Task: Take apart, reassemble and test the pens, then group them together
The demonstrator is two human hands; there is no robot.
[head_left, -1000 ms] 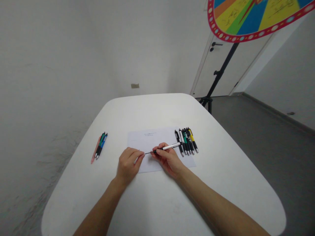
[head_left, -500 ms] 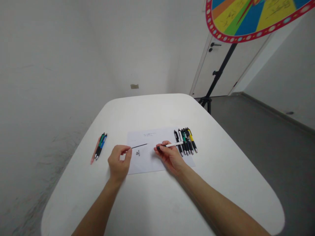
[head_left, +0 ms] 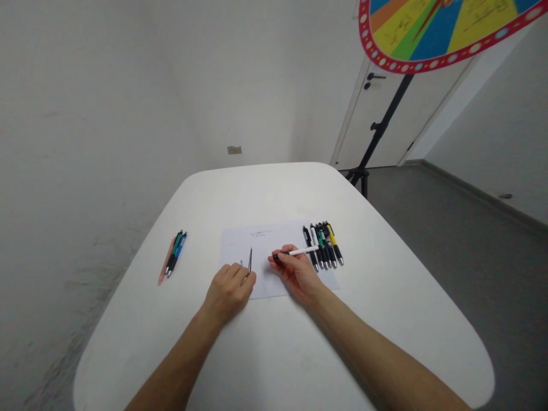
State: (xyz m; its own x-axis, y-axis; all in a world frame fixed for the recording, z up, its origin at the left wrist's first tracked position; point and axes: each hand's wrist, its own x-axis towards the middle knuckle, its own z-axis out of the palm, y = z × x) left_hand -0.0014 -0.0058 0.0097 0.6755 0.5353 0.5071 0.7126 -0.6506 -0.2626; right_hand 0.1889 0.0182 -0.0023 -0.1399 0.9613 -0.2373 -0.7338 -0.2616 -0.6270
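My left hand (head_left: 231, 288) is closed over the near part of a sheet of paper (head_left: 269, 279), pinching a thin dark pen refill (head_left: 250, 258) that points up and away from me. Held between the fingers of my right hand (head_left: 297, 274) is a white pen barrel with a black grip (head_left: 302, 251), its grip end toward the left. A small metallic part (head_left: 241, 263) lies on the paper just beyond my left knuckles, mostly hidden by them. Faint handwriting shows near the sheet's far edge.
Several click pens (head_left: 327, 245) lie side by side at the paper's right edge. On the left of the white table (head_left: 257, 188) are green and blue pens (head_left: 176, 254) and a pink one (head_left: 165, 265). Behind the table stands a colourful prize wheel (head_left: 440, 34) on a black stand.
My left hand has moved right and turned over, swinging the refill from nearly level to upright in view. It now covers part of the small metallic pieces. My right hand stays in place.
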